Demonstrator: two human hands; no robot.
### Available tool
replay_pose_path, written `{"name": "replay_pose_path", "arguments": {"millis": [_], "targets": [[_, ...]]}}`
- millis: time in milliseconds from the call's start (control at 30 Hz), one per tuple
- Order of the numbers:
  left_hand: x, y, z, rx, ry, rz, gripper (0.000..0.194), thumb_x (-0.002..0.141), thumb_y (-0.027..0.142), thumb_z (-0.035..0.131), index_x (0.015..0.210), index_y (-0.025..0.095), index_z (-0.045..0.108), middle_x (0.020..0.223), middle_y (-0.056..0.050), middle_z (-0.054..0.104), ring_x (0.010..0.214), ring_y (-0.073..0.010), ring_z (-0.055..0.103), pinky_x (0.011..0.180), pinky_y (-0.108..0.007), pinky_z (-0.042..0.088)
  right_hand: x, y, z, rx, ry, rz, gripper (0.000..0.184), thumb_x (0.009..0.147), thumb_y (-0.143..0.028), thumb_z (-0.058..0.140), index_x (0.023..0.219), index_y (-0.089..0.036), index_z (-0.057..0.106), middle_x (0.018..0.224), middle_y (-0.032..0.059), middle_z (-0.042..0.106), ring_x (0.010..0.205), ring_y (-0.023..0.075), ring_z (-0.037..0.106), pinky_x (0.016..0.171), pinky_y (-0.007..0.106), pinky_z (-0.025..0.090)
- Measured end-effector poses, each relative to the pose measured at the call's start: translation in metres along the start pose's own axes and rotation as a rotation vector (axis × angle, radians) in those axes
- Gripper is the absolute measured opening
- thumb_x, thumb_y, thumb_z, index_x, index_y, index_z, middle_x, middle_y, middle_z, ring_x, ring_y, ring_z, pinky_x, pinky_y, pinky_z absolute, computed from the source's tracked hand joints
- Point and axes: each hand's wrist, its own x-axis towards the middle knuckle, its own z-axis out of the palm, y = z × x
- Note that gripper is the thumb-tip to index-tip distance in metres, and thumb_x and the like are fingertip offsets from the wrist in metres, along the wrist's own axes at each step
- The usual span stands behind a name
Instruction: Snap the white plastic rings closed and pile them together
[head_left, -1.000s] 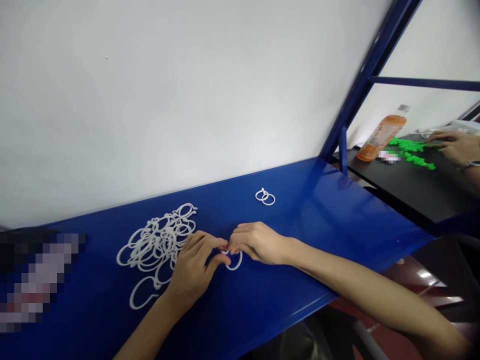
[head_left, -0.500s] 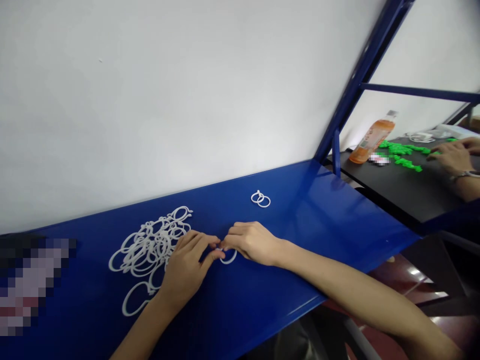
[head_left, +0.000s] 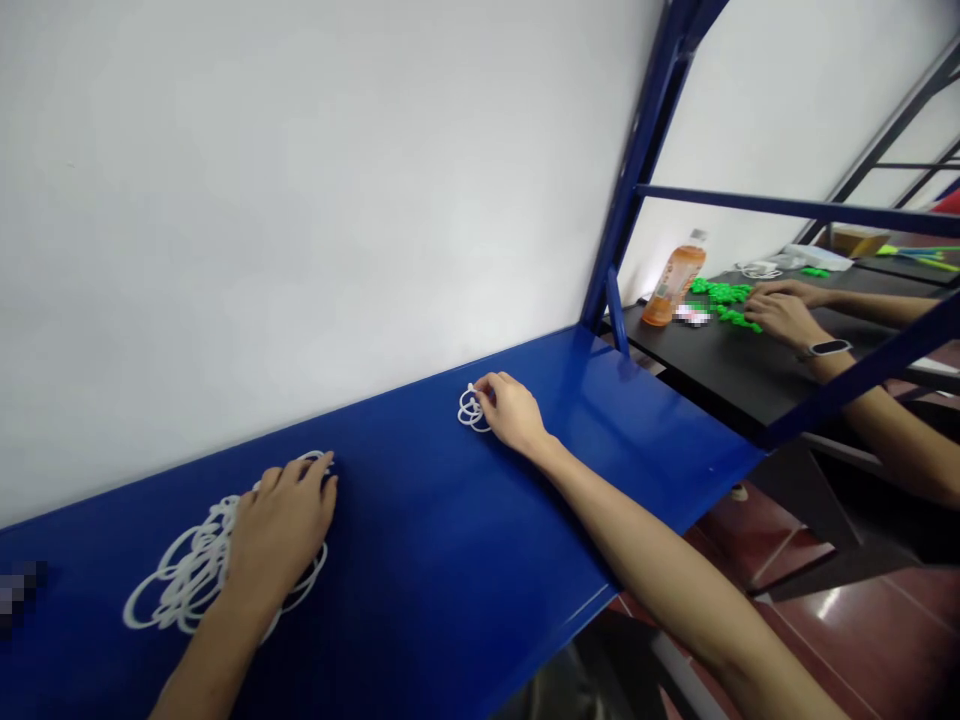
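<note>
Beneath the loosely curved left hand (head_left: 283, 525) lies a heap of white plastic rings (head_left: 196, 572), and at the right hand (head_left: 513, 412) a smaller cluster (head_left: 472, 407), both on the blue tabletop (head_left: 412, 560); whether either hand grips a ring, I cannot tell.

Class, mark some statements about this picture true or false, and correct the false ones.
1. The person's right hand is at a small cluster of thin white plastic-looking rings. True.
2. A clear bottle with orange contents is on the black table. True.
3. The person's left hand holds that bottle. False: it is over a larger heap of white rings.
4. The small bright green pieces lie on the smooth blue tabletop. False: they lie on the black table.
</note>
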Motion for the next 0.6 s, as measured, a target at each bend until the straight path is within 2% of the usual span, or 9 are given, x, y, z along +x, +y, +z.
{"name": "replay_pose_path", "arguments": {"millis": [233, 367, 433, 533, 600], "targets": [[-0.012, -0.007, 0.003, 0.017, 0.211, 0.168, 0.036, 0.1, 0.032, 0.033, 0.107, 0.02, 0.065, 0.1, -0.011, 0.071, 0.095, -0.0318, 0.059, 0.076, -0.043, 0.041, 0.0, -0.001, 0.005, -0.048, -0.093, 0.066, 0.016, 0.095, -0.022, 0.051, 0.099, -0.022, 0.067, 0.103, 0.0056, 0.068, 0.088, 0.0193, 0.064, 0.075, 0.029, 0.046], [-0.012, -0.007, -0.001, 0.017, 0.316, 0.186, 0.032, 0.101, 0.034, 0.034, 0.105, 0.024, 0.063, 0.094, -0.01, 0.071, 0.091, -0.0314, 0.059, 0.076, -0.043, 0.041, 0.001, 0.0, 0.006, -0.045, -0.055, 0.08, 0.018, 0.095, -0.023, 0.051, 0.107, -0.021, 0.064, 0.106, 0.0068, 0.067, 0.092, 0.0198, 0.063, 0.078, 0.03, 0.047], [-0.013, -0.004, -0.007, -0.028, 0.356, 0.161, 0.03, 0.101, 0.035, 0.036, 0.107, 0.024, 0.063, 0.101, -0.011, 0.071, 0.095, -0.0326, 0.058, 0.076, -0.044, 0.041, 0.001, 0.0, 0.007, -0.044, -0.029, 0.068, 0.018, 0.096, -0.024, 0.052, 0.109, -0.02, 0.063, 0.106, 0.0076, 0.068, 0.097, 0.0208, 0.062, 0.081, 0.031, 0.047], [-0.015, 0.002, -0.017, -0.113, 0.426, 0.107, 0.026, 0.099, 0.034, 0.043, 0.107, 0.023, 0.065, 0.122, -0.014, 0.065, 0.108, -0.0343, 0.057, 0.082, -0.047, 0.043, 0.001, 0.0, 0.007, -0.044, -0.023, 0.057, 0.018, 0.096, -0.026, 0.052, 0.109, -0.02, 0.063, 0.106, 0.008, 0.068, 0.1, 0.0215, 0.06, 0.084, 0.032, 0.047], [-0.015, 0.005, -0.022, -0.15, 0.459, 0.096, 0.023, 0.098, 0.033, 0.046, 0.106, 0.023, 0.066, 0.127, -0.014, 0.063, 0.11, -0.034, 0.057, 0.086, -0.048, 0.043, 0.001, 0.0, 0.008, -0.047, -0.026, 0.05, 0.018, 0.096, -0.027, 0.052, 0.109, -0.02, 0.063, 0.106, 0.0078, 0.068, 0.1, 0.0218, 0.059, 0.085, 0.033, 0.047]]}}
